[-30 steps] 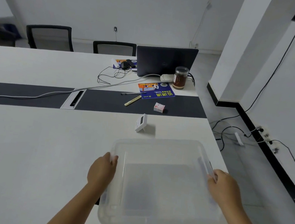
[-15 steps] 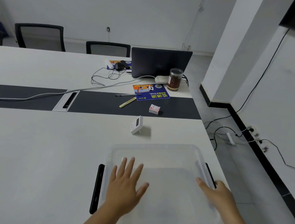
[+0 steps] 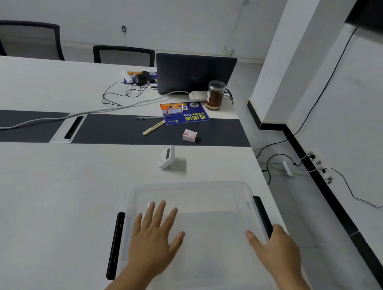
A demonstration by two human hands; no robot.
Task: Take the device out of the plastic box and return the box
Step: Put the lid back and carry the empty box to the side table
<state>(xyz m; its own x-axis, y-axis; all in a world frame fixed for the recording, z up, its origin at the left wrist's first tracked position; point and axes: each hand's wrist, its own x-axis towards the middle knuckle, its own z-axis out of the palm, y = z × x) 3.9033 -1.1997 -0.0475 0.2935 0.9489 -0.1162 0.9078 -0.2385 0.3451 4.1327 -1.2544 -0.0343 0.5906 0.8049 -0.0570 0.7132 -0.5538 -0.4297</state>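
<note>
A clear plastic box (image 3: 202, 227) is sitting at the near right corner of the white table (image 3: 36, 198), with a black latch handle (image 3: 115, 246) along its left side and another black latch (image 3: 262, 216) along its right side. The left hand (image 3: 153, 238) is hovering over the box's left half, palm down, with all fingers spread wide and holding nothing; whether it is touching the plastic cannot be told. The right hand (image 3: 278, 252) is lying against the box's right rim just beside the right latch, fingers loosely extended and not curled around anything.

The device (image 3: 167, 157), a small white unit with a dark screen, is standing propped on its kickstand on the table just beyond the box's far edge, apart from it.

Farther back, across the dark strip running through the table, a small red and white carton (image 3: 190, 135), a yellow pen-like tool (image 3: 153, 128) and a dark pen (image 3: 151, 117) are lying near a blue printed pad (image 3: 184, 113). Behind these an open dark laptop (image 3: 193, 74) is facing away, a jar of dark contents (image 3: 214, 95) is standing beside it, and a grey cable (image 3: 33, 121) is trailing leftward. Two black mesh chairs (image 3: 26, 39) are standing at the far side.
</note>
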